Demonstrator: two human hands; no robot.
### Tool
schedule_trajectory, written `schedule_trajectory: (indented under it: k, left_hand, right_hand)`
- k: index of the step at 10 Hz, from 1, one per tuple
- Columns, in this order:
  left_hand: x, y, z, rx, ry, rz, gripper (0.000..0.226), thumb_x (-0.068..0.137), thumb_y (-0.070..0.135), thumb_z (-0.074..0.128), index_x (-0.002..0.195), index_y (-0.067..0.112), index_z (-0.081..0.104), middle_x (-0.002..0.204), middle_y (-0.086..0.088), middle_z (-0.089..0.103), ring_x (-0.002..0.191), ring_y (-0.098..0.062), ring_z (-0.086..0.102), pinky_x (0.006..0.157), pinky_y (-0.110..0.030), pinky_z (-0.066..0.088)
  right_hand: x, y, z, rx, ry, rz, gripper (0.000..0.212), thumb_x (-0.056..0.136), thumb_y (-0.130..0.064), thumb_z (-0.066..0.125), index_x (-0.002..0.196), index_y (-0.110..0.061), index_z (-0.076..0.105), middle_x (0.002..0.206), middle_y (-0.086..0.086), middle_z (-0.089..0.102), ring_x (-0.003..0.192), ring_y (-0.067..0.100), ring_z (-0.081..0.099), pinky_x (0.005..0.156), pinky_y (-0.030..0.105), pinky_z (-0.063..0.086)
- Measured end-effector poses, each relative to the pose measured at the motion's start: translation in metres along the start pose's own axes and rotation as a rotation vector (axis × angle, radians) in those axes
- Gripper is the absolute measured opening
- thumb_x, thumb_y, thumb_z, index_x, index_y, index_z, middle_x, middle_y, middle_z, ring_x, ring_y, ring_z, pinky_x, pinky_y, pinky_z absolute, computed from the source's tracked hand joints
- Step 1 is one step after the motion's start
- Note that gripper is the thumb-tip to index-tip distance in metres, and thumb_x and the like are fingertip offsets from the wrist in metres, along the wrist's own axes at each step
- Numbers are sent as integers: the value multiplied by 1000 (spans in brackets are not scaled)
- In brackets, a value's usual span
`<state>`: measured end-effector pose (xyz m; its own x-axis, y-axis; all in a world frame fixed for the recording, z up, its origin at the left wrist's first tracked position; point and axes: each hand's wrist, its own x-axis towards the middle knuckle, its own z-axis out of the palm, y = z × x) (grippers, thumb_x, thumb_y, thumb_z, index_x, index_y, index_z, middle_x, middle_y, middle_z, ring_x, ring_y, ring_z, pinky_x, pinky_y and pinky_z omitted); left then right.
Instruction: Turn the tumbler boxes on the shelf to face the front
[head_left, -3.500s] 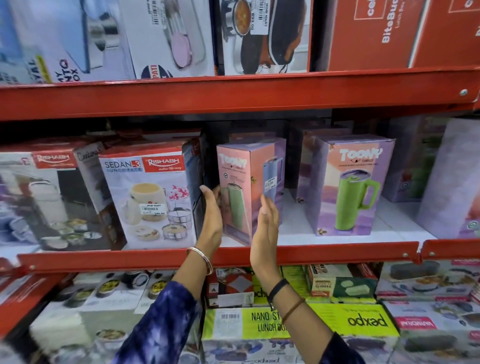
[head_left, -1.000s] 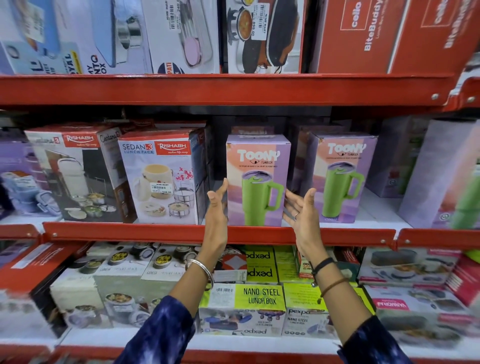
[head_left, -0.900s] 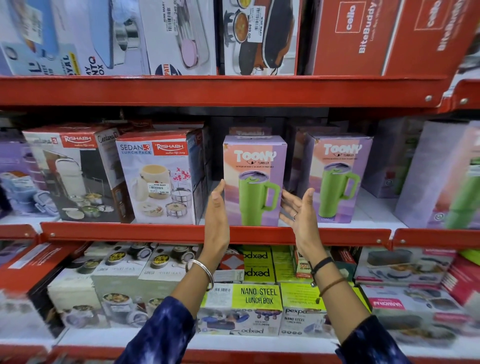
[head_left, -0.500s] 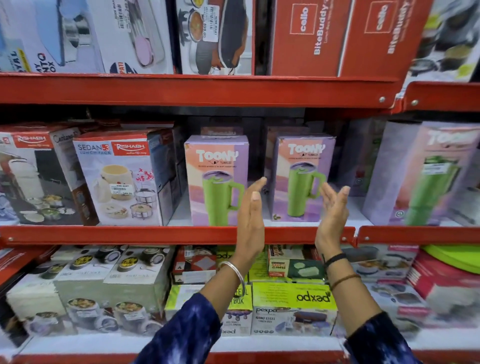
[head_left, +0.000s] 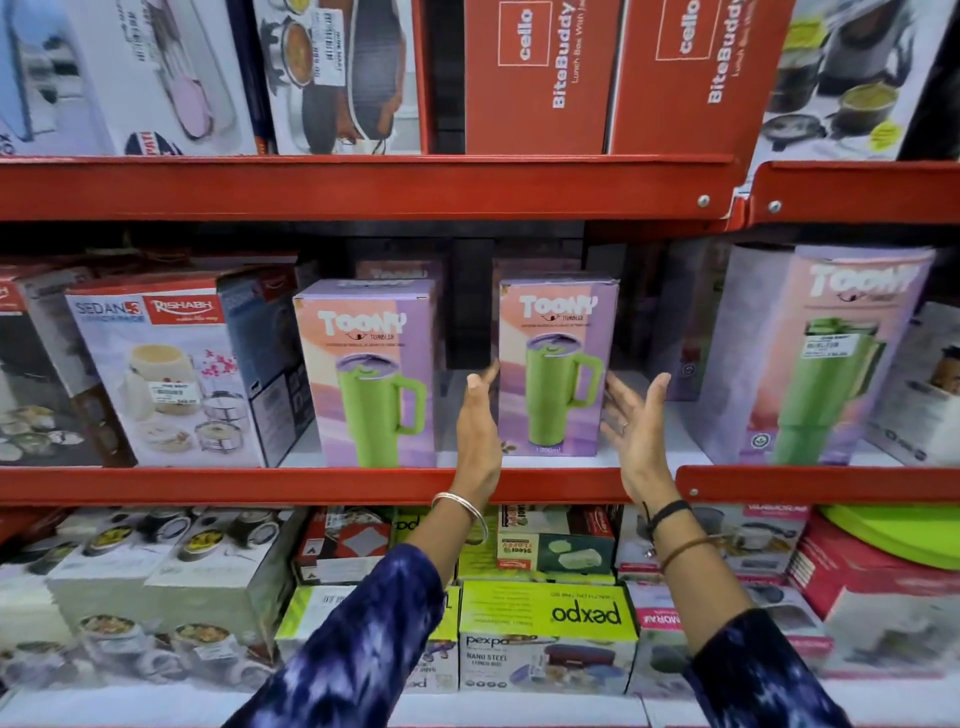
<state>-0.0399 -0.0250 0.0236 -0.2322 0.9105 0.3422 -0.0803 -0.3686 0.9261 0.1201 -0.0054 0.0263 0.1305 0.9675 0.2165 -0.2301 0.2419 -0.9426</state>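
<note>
Now tumbler box (head_left: 558, 364) upright, facing front: green mug; both hands' fingers spread wide, flanking it.

Both hands are shifting rightward along the shelf (head_left: 332, 486), away from the first tumbler box (head_left: 371, 374), which was angled between the palms a few seconds ago and is now standing square with its printed front outward, well left of the left hand (head_left: 478, 421). The left hand and right hand (head_left: 631, 423) are now bracketing the second tumbler box (head_left: 558, 364), palms open and turned inward, fingers spread, neither one visibly pressing on the cardboard.
</note>
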Motion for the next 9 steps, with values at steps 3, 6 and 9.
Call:
schedule_trajectory:
  k: [3,6,9]
  left_hand:
    - [-16,2,-6,-24,-7,14,82,69,89,26,129,40,53,149,8,43,139,-13,34,116,-59,21]
    - [-42,10,-7,-45,-26,-15,71,83,70,17,137,34,47,152,9,36,142,-13,29,115,-58,21]
    - [-44,11,-13,39,-43,34,76,79,78,20,138,36,43,138,25,41,135,-4,34,116,-55,25]
  right_hand:
    - [-18,-7,-13,-18,-77,-14,91,61,-86,14,122,-31,55,141,6,51,127,21,48,111,51,33]
    - [-37,-10,-17,-35,-48,-24,89,63,-88,15,116,-31,58,128,-4,56,122,18,51,101,41,39]
    - [-39,-5,-13,-92,30,-42,73,90,-61,9,130,-18,52,132,1,55,123,20,50,107,44,36]
